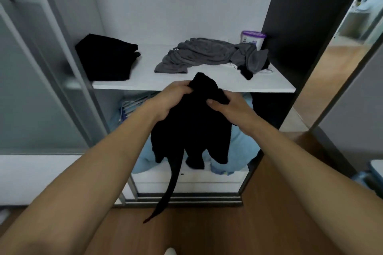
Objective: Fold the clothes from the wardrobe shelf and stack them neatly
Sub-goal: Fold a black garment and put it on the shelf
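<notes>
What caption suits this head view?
A black garment gripped by left hand and right hand, before a shelf bearing grey clothes.

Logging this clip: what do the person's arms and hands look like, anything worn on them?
Nothing worn that shows. The left hand and right hand are bare: no gloves, and no watch, bracelet or ring that I can make out, though the frame is slightly soft. Both arms are uncovered up to the picture's edge, with no sleeve in view.

Two black garments (192, 126) (105, 58), one grey garment (207, 54), one purple-lidded tub (253, 39).
</notes>
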The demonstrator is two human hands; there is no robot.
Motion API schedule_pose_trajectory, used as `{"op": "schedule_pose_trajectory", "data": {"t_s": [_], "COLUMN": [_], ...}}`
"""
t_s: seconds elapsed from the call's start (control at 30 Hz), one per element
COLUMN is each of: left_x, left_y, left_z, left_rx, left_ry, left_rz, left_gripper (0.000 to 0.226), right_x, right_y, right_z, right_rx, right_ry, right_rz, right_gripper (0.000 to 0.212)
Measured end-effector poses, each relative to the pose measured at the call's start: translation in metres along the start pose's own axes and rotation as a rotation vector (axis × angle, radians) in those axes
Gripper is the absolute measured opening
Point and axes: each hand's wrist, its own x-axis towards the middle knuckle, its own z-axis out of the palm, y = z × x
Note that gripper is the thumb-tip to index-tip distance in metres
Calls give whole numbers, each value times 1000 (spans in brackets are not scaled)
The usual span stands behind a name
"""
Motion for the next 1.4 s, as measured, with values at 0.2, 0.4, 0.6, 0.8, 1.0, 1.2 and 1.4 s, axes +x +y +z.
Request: {"op": "schedule_pose_trajectory", "data": {"t_s": [0.2, 0.4, 0.6, 0.8, 1.0, 1.2, 1.4], "left_x": [-72, -117, -132, -133, -113, -107, -78], "left_y": [-39, -64, -76, -86, -119, -160, -158], "left_z": [23, 30, 24, -1, -42, -95, -107], "left_rx": [467, 569, 610, 571, 702, 436, 253], "left_ry": [-67, -22, 18, -66, -140, -68, -7], "left_rz": [-34, -92, -134, -209, -238, -301, -207], "left_gripper": [27, 56, 57, 86, 17, 19, 8], "right_x": [-75, -122, -137, -115, -87, -52, -28], "right_y": [18, 27, 38, 34, 17, 27, 74], "right_z": [-26, -16, 9, 23, 63, 73, 75], "right_rx": [296, 367, 451, 533, 626, 768, 504], "right_ry": [175, 138, 98, 163, 228, 360, 552], "right_rz": [102, 89, 137, 214, 196, 338, 518], "right_gripper": [9, 12, 5, 18, 8, 26, 19]}}
